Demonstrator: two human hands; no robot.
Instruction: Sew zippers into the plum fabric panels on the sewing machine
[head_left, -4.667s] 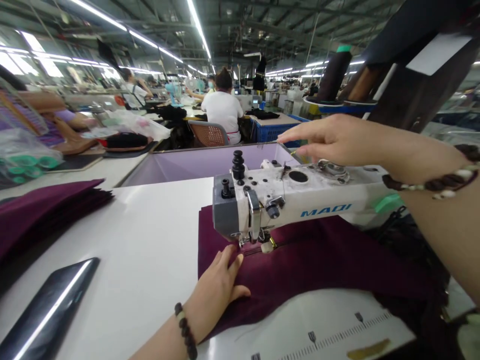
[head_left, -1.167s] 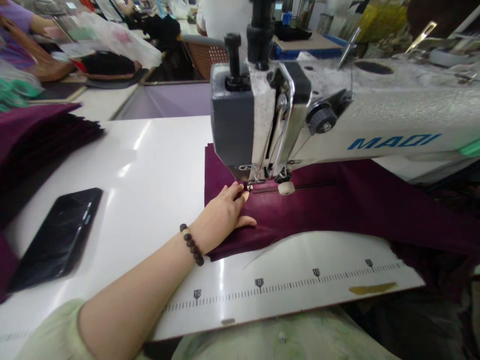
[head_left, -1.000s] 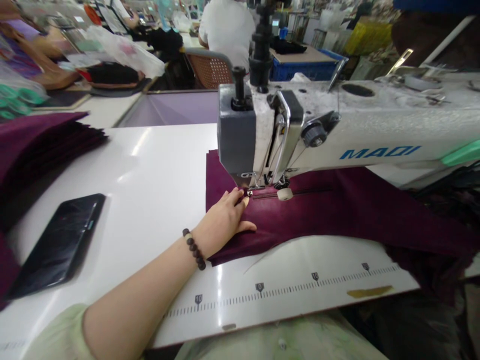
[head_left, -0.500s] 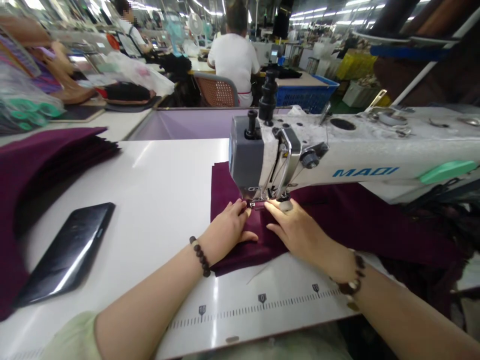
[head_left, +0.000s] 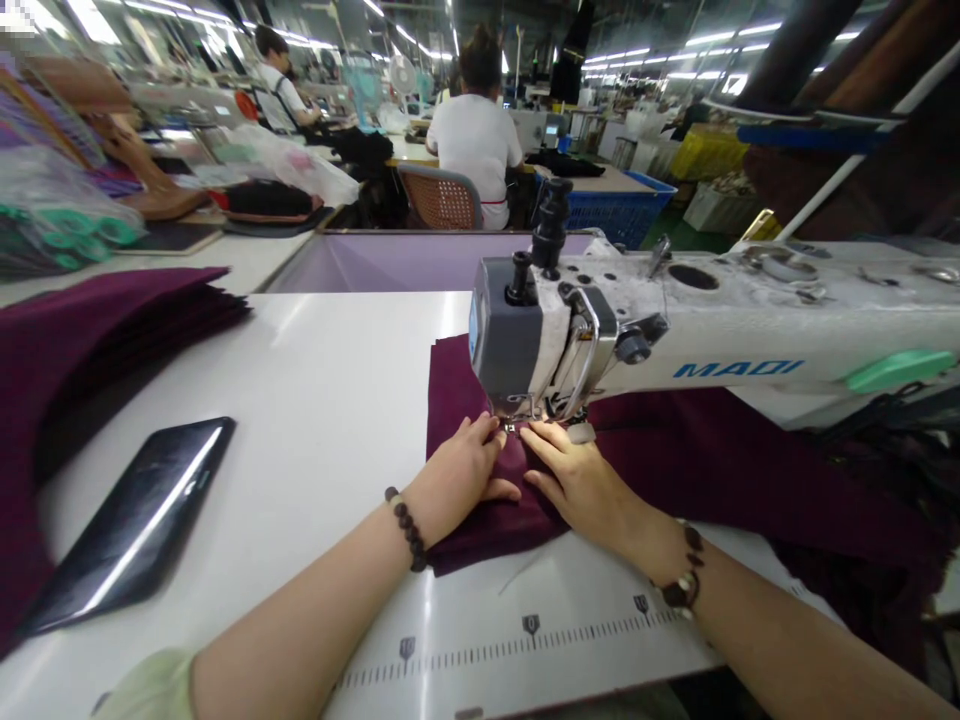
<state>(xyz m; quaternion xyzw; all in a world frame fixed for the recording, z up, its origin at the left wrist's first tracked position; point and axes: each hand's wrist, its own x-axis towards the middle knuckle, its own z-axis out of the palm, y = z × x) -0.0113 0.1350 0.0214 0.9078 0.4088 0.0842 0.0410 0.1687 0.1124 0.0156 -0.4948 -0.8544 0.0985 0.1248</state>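
Observation:
A dark maroon piece of fabric (head_left: 675, 440) lies on the table beneath the head of a grey and white sewing machine (head_left: 508, 330). Flat on the fabric, left of the needle area, rests my left hand (head_left: 461, 478), its fingertips close to the presser foot and its thumb pointing right. My right hand (head_left: 581, 485), with a ring on one finger, presses the cloth just in front of the foot, fingers spread and pointing left. Little distance separates the two hands. The needle tip is hard to make out behind the fingers.
A black phone (head_left: 135, 530) lies on the white table (head_left: 345, 400) at left. Behind it is a stack of maroon cloth pieces (head_left: 112, 310). A ruler scale (head_left: 487, 655) marks the front edge. Beyond sit a person in white (head_left: 474, 140) and a blue crate (head_left: 611, 215).
My right hand has slid slightly left over the fabric, nearer to my left hand. The whole view has shifted a little, so everything appears lower.

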